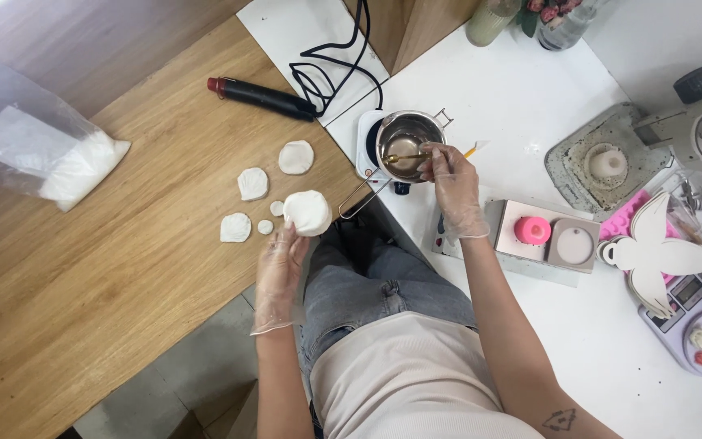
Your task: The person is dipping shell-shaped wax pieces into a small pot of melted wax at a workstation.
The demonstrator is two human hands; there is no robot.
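We stand at the corner where a wooden worktop [107, 268] fills the left of the frame and a white worktop [522, 106] takes the right, so both surfaces stay within reach. At the upper left a clear plastic bag of white powder [50, 154] lies apart from the work. A black heat tool [263, 97] rests at upper centre, its cord running off past it. Just right of centre, a small steel melting pot [408, 142] sits on a white hotplate [371, 146], its long handle pointing down-left toward us. On the far right sit a grey tray with a pink round piece [532, 231] and a white winged cutout [660, 256].

Our right hand [451, 187], gloved, is closed around a thin stick [428, 156] whose tip dips into the pot. Our left hand [279, 272], also gloved, is cupped with fingers curled under a white shell-shaped cast [308, 212], holding it at the wooden worktop's edge, near centre. Just beside it, to the left, smaller white shell casts [252, 184] lie spread out flat and apart from one another.
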